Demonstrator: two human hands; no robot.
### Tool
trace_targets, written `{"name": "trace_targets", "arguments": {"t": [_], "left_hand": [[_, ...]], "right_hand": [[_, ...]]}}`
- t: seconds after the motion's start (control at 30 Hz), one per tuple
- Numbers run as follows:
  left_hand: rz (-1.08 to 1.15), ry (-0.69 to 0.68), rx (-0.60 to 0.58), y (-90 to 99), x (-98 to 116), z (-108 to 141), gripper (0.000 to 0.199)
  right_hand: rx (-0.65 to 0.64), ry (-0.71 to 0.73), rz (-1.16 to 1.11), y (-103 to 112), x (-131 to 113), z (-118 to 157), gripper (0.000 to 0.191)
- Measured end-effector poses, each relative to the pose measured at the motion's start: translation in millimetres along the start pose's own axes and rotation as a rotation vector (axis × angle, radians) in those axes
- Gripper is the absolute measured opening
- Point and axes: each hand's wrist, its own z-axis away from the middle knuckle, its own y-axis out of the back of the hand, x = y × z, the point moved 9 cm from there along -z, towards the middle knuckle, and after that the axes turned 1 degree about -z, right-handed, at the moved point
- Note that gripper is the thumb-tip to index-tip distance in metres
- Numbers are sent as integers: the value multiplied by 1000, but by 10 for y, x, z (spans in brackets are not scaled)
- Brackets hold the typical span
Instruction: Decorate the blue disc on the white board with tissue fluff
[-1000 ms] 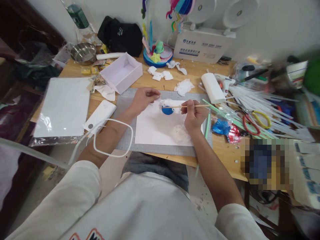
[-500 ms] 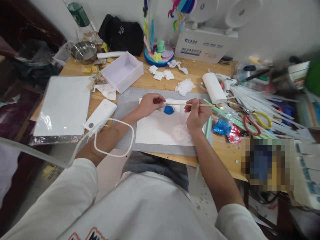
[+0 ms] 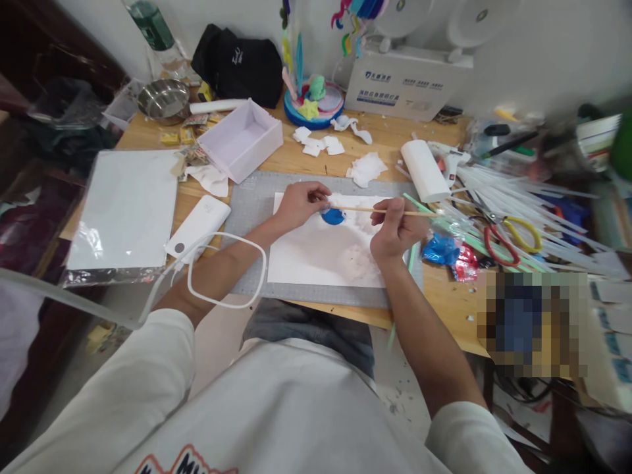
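A thin wooden stick spans the gap between my hands, above a white sheet. My left hand pinches its left end between thumb and fingertips. Farther along, my right hand grips the stick, its right end poking out past the fingers. Just under the stick lies a round blue piece, partly covered by it. Fluffy white material rests on the sheet beside my right hand. A grey cutting mat lies beneath the sheet.
At the right are scissors, pale plastic sticks, a white roll and a blue packet. A lilac box stands at the back left. Nearer is a white power bank, its cable looping over my left forearm.
My right hand has shifted slightly right and down, and the stick's right end now dips lower. My left hand has moved a little to the right, still pinching the stick.
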Motion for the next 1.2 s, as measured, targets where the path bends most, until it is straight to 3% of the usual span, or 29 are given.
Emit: {"name": "trace_targets", "arguments": {"t": [0.17,0.37,0.57,0.93,1.2], "left_hand": [[3,17,-13,15,5,10,20],[20,31,-1,12,23,18,19],[55,52,-22,13,-14,6,20],[90,91,-59,13,-59,5,17],[92,76,-69,4,-71,2,18]], "right_hand": [[-100,180,43,-93,-129,39,49],[-151,266,179,-159,-229,53,53],[-134,381,178,-163,-376,79,43],[-133,394,135,-174,-398,93,38],[-165,422,222,-231,-447,98,40]]}}
